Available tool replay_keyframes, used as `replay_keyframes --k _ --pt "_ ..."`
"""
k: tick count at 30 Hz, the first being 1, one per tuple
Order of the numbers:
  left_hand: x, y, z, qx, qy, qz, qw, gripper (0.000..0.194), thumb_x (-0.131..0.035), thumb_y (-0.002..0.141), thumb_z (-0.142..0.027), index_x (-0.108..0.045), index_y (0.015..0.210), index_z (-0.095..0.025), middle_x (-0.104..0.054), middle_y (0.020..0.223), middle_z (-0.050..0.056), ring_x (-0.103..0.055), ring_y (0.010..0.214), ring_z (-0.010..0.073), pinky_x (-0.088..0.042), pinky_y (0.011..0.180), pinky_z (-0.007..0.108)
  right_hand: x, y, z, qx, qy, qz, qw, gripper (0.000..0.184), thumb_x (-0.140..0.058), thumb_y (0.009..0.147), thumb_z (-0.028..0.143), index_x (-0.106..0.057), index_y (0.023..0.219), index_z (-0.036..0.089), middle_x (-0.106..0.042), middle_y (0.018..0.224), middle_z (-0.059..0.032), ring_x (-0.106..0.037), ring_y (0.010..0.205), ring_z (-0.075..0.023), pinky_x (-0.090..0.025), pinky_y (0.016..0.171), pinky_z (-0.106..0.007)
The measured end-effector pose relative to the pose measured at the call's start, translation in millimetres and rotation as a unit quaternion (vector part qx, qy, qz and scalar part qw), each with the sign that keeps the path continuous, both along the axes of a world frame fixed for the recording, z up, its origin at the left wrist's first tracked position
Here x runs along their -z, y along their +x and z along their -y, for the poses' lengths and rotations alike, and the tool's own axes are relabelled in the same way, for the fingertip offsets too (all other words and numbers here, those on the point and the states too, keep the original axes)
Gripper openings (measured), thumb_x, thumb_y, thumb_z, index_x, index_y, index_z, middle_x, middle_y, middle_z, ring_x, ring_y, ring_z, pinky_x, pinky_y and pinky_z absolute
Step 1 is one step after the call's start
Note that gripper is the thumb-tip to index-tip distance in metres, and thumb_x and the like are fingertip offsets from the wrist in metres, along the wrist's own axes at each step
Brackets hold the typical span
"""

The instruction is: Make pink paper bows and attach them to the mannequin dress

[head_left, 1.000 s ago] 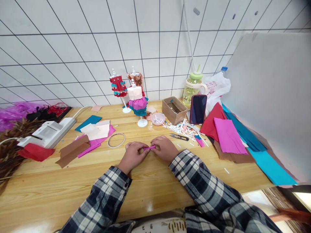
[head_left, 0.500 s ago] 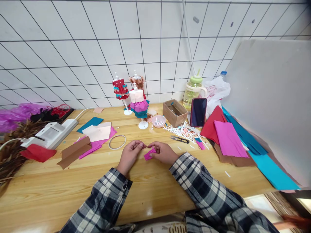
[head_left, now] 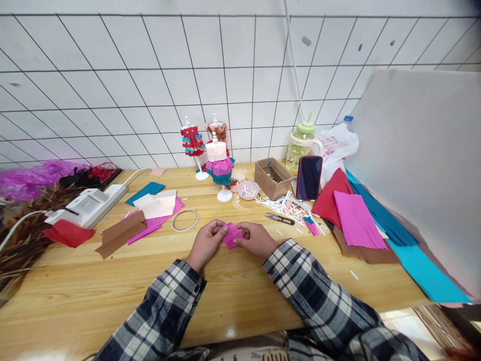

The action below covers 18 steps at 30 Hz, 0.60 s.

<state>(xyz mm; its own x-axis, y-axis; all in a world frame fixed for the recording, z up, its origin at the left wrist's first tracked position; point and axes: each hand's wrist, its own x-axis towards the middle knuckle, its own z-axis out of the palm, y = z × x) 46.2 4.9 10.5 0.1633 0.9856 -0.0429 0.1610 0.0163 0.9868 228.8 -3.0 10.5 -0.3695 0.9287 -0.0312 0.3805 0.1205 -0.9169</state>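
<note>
A small piece of magenta crepe paper [head_left: 232, 235] is stretched between my two hands, just above the wooden table. My left hand [head_left: 206, 242] pinches its left edge between thumb and fingers. On the other side, my right hand [head_left: 257, 238] grips the right edge the same way, thumb in front. The finger parts behind the paper are hidden. A roll of narrow tape [head_left: 185, 210] lies flat left of my left hand. Beyond my right hand are thread snips [head_left: 280, 218]. Small dress forms stand behind, the nearest wearing a pink, magenta and teal paper dress [head_left: 220, 164].
A cardboard box [head_left: 276, 186], a pink dish [head_left: 248, 190], white paper strips and a propped phone [head_left: 308, 178] stand behind my right hand. Folded coloured papers [head_left: 358, 220] lie at right. Left are more paper sheets [head_left: 124, 231] and a power strip [head_left: 90, 203].
My left hand has moved to the magenta paper and taken its left edge. The paper is now spread wider between both hands. The view has shifted slightly.
</note>
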Motion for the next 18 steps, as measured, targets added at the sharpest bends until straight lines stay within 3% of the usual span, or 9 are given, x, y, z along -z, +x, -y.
replay_keyframes --k 3,6,9,14,16,18 --pt "2.1 -4 -4 -0.064 0.025 0.025 0.997 0.035 -0.069 0.072 -0.047 -0.060 0.090 -0.018 -0.067 0.080 0.002 -0.062 0.071 0.0155 -0.048 0.065 0.026 -2.3 1 1 -0.012 -0.009 0.026 1.000 0.022 -0.068 0.074 0.024 -0.070 0.095 0.017 -0.063 0.068 0.0019 -0.053 0.060 -0.0101 -0.038 0.056 -0.020" --pt "2.5 -6 -6 -0.098 0.053 -0.008 0.994 0.035 -0.069 0.072 -0.046 -0.062 0.091 -0.018 -0.067 0.082 0.003 -0.062 0.075 0.0173 -0.050 0.068 0.028 -5.0 5 2 -0.038 -0.044 0.026 0.998 0.020 -0.066 0.077 0.030 -0.069 0.091 0.016 -0.062 0.061 0.0024 -0.054 0.054 -0.0094 -0.036 0.052 -0.019" --pt "2.8 -8 -9 -0.098 0.063 -0.044 0.992 0.034 -0.069 0.072 -0.044 -0.063 0.092 -0.017 -0.067 0.082 0.004 -0.063 0.075 0.0179 -0.051 0.070 0.030 -9.2 11 2 -0.095 -0.070 0.071 0.990 0.022 -0.065 0.078 0.035 -0.066 0.071 0.015 -0.058 0.053 0.0028 -0.052 0.049 -0.0088 -0.033 0.049 -0.019" --pt "0.7 -5 -22 -0.074 0.094 -0.122 0.985 0.032 -0.064 0.075 -0.036 -0.062 0.100 -0.017 -0.067 0.085 0.005 -0.063 0.076 0.0178 -0.051 0.070 0.030 -19.2 26 2 -0.198 -0.149 0.154 0.957 0.029 -0.060 0.082 0.040 -0.071 0.073 0.015 -0.057 0.050 0.0025 -0.047 0.046 -0.0085 -0.030 0.048 -0.021" --pt "-0.7 -2 -29 -0.028 0.102 -0.177 0.979 0.031 -0.062 0.076 -0.032 -0.063 0.104 -0.019 -0.067 0.082 0.003 -0.063 0.074 0.0176 -0.050 0.069 0.029 -22.5 29 2 -0.180 -0.107 0.189 0.959 0.032 -0.061 0.081 0.044 -0.071 0.070 0.015 -0.057 0.051 0.0020 -0.047 0.050 -0.0091 -0.030 0.050 -0.022" --pt "-1.0 2 -35 0.014 0.102 -0.225 0.969 0.031 -0.060 0.075 -0.029 -0.064 0.105 -0.021 -0.067 0.079 0.001 -0.063 0.071 0.0173 -0.048 0.067 0.029 -23.9 28 1 -0.102 -0.001 0.230 0.968 0.033 -0.061 0.082 0.046 -0.070 0.070 0.015 -0.059 0.058 0.0005 -0.049 0.057 -0.0106 -0.032 0.055 -0.023"
